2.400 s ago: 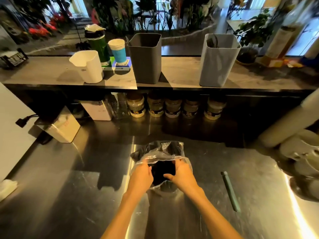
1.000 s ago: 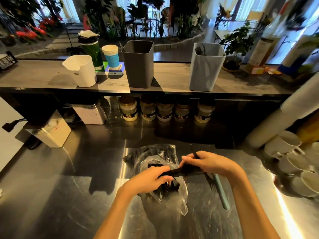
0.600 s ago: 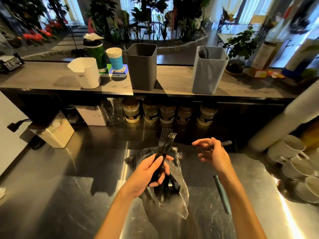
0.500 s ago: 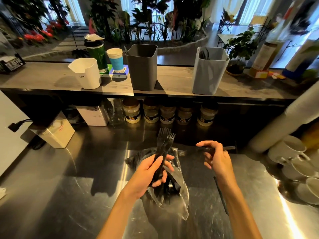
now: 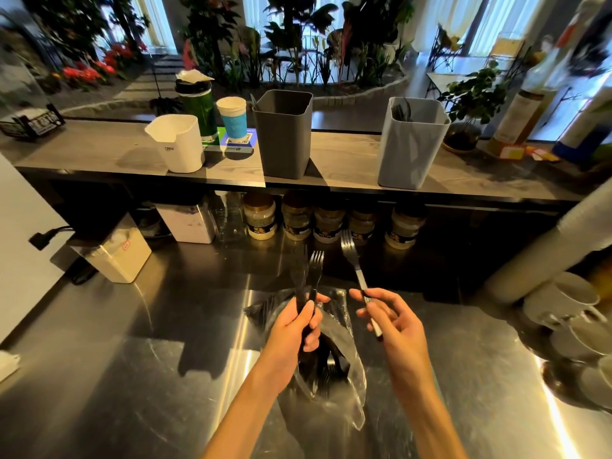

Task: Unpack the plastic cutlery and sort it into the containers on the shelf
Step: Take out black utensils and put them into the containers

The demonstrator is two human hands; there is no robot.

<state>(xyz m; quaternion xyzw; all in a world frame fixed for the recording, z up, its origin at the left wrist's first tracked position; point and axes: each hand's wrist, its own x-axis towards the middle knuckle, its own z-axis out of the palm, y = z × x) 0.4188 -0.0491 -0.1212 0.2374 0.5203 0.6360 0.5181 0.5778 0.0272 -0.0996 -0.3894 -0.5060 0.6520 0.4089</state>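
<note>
A clear plastic bag [image 5: 344, 385] of black cutlery lies on the steel counter. My left hand [image 5: 294, 326] grips a small bundle of black forks [image 5: 309, 276] upright above the bag. To its right, my right hand [image 5: 394, 321] pinches a single black fork [image 5: 352, 256] by the handle, tines up. On the wooden shelf [image 5: 347, 160] behind stand a dark grey container [image 5: 283, 134] and a light grey container [image 5: 410, 144]; the light one has dark cutlery in it.
A white jug [image 5: 177, 144], a green canister [image 5: 197, 104] and a blue cup [image 5: 233, 119] stand on the shelf's left. Several jars [image 5: 328, 223] line up under the shelf. White cups [image 5: 569, 306] crowd the right. A white box [image 5: 117, 256] sits at the left.
Both hands left the bag's mouth. My left hand lifted a bundle of forks out. My right hand took one fork and turned it from sideways to tines up.
</note>
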